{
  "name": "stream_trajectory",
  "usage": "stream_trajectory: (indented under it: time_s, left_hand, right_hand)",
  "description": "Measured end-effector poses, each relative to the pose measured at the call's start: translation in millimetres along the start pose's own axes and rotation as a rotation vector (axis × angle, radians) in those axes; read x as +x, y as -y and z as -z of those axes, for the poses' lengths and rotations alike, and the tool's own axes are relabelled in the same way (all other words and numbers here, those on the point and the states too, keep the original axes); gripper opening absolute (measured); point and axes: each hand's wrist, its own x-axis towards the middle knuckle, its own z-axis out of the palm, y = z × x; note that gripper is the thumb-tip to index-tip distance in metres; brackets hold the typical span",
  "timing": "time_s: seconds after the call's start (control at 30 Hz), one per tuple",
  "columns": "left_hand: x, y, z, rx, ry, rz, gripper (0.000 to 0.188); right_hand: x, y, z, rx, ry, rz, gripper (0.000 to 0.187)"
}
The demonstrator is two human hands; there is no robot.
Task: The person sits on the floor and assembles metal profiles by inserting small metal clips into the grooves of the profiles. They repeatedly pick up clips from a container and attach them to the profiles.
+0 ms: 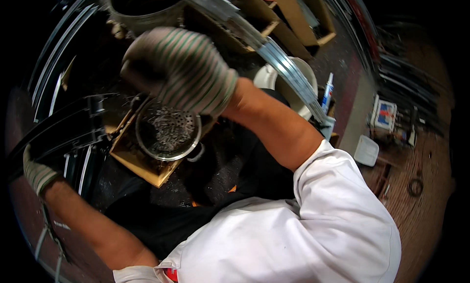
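My left hand (37, 172), in a striped knit glove, is at the far left on a long dark metal profile (54, 129). Its thumb lies along the profile's near side, and the other fingers are mostly hidden. My right hand (183, 70), in a matching glove and blurred by motion, is closed with its fingers curled. A dark shape shows at the curled fingers, too dim to name. Below that hand, a round metal colander (169, 129) holds many small shiny metal pieces. It rests over a cardboard box (142, 170), beside the end of the profile.
A large dark pot (144, 13) stands at the back. Cardboard boxes (298, 18) sit behind a pale metal strip (286, 65) that crosses a white bucket (298, 70). A white-and-blue tube (327, 93) stands to the right. More long profiles (63, 48) lie at left.
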Motion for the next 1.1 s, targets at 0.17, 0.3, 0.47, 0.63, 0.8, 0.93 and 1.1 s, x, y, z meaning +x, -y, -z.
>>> stream_trajectory:
  time_s: [0.17, 0.3, 0.47, 0.63, 0.8, 0.93, 1.1]
  left_hand:
    - [16, 13, -1, 0.423, -0.048, -0.231, 0.041]
    - [28, 25, 7, 0.221, 0.097, -0.144, 0.037]
    - [43, 21, -4, 0.138, 0.098, -0.106, 0.037]
    - [44, 16, 0, 0.164, 0.096, -0.105, 0.036]
    - [41, 14, 4, 0.186, 0.093, -0.109, 0.036]
    - [43, 12, -2, 0.192, 0.109, -0.11, 0.036]
    - [40, 13, 2, 0.206, 0.108, -0.105, 0.036]
  right_hand:
    - [-74, -33, 129, -0.494, -0.092, -0.184, 0.015]
    - [-193, -44, 208, -0.901, -0.111, -0.608, 0.018]
    - [-324, -33, 268, -1.156, 0.068, -1.122, 0.059]
    - [-369, -43, 271, -1.193, 0.161, -1.129, 0.074]
    - [-363, -44, 268, -1.184, 0.213, -1.162, 0.072]
    - [-364, -45, 277, -1.18, 0.234, -1.172, 0.071]
    - [-363, -53, 277, -1.179, 0.223, -1.169, 0.063]
